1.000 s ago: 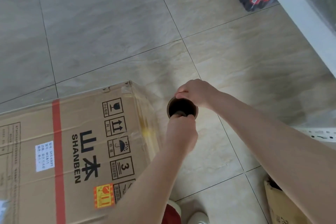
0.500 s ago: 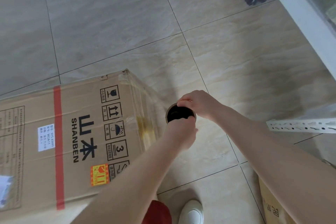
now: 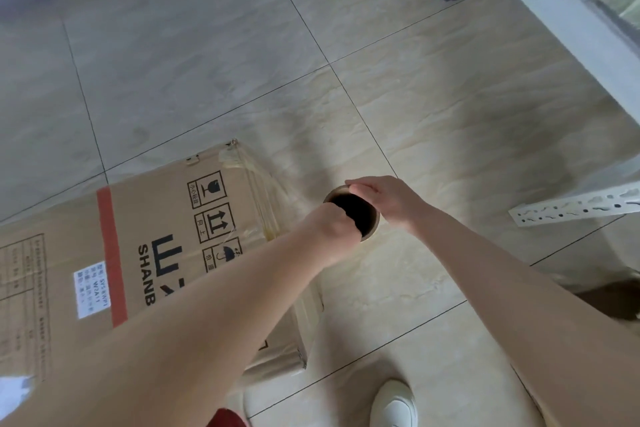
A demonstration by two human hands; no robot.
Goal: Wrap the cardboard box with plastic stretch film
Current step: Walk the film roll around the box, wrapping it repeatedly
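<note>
The box [image 3: 156, 253] lies flat on the floor [image 3: 207, 45], with film [image 3: 263, 191] stretched over its far right corner. Just beside that end is the roll [image 3: 353, 211], seen end-on and held by 2 hands. The left hand [image 3: 332, 236] hooks into its core and the right hand [image 3: 384, 199] grips the rim.

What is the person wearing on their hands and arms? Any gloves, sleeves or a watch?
No gloves. The left hand and right hand are bare. The left forearm and right forearm are bare too, with no sleeves in view. No watch, bracelet or ring shows. Lower down, a white shoe and a bit of red clothing peek in.
</note>
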